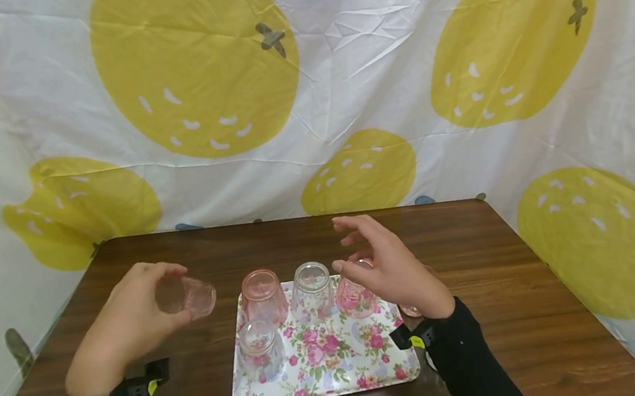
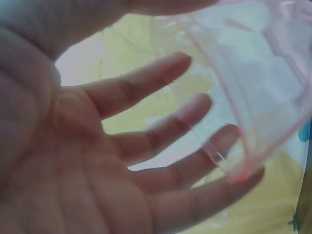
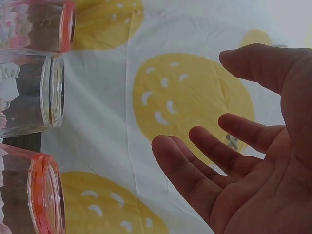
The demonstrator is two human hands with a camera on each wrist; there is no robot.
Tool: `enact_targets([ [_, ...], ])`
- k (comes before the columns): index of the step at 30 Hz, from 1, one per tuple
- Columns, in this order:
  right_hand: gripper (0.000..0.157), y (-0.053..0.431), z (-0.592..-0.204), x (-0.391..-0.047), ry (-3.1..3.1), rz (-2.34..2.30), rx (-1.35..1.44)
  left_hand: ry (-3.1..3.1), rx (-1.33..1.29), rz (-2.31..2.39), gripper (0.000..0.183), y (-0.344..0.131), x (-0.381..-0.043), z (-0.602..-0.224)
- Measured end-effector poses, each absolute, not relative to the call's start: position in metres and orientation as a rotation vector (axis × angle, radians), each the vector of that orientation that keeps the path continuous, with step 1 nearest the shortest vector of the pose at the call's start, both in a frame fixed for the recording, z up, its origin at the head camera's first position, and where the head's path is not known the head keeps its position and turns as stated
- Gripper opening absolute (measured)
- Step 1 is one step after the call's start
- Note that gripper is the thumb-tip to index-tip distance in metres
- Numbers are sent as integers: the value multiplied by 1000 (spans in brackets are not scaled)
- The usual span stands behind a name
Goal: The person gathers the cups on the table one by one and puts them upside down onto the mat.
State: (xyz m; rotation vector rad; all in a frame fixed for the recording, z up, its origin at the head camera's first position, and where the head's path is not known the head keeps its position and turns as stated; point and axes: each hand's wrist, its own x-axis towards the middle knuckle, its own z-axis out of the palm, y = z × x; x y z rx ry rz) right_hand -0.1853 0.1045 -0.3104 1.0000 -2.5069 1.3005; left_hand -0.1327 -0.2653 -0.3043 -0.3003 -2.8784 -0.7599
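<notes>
My left hand [image 1: 136,311], left of the tray, holds a pink-tinted glass [image 1: 199,297] tilted sideways between thumb and fingers. In the left wrist view the glass's rim [image 2: 239,131] lies across the fingertips. My right hand [image 1: 390,267] hovers over the tray's back right, fingers spread and slightly bent, with nothing in them. Below it, partly hidden, stands a pink glass [image 1: 356,299]. Also on the floral tray [image 1: 335,384] are a pink glass [image 1: 263,299] at back left, a clear glass [image 1: 312,291] at back middle and another clear glass [image 1: 261,350] at front left, their narrower ends up.
Right of the tray, a pink glass-like item [image 1: 411,311] is mostly hidden by the right wrist. A whitish edge [image 1: 431,361] shows beside the right sleeve. The brown wooden table [image 1: 514,332] extends around the tray. A lemon-print cloth [image 1: 341,87] hangs behind it.
</notes>
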Motion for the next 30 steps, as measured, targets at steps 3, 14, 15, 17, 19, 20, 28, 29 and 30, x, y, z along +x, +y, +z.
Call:
enact_targets([
  [3, 65, 106, -310, -185, -2505, 1310, 999, -2785, -310, -799, 64, -263, -131, -302],
  [14, 64, 107, -313, -186, -2505, 1316, 1002, -2490, -384, -1061, 58, -250, -133, -299],
  [15, 64, 107, -313, -186, -2504, 1317, 1002, -2480, -391, -1093, 58, -249, -133, -299],
  [17, 64, 106, -313, -186, -2502, 1317, 1003, -2456, -396, -1160, 58, -248, -134, -299],
  [19, 64, 106, -314, -186, -2499, 1319, 1002, -2425, -402, -1241, 57, -248, -135, -299],
  [20, 64, 105, -314, -186, -2497, 1319, 1000, -2404, -409, -1284, 56, -247, -135, -299],
  [28, 62, 102, -312, -183, -2489, 1335, 986, -2274, -502, -1564, 53, -240, -140, -302],
  [29, 61, 100, -311, -182, -2488, 1338, 986, -2266, -511, -1591, 53, -239, -140, -303],
  [30, 61, 99, -309, -180, -2485, 1343, 987, -2258, -520, -1618, 52, -238, -141, -304],
])
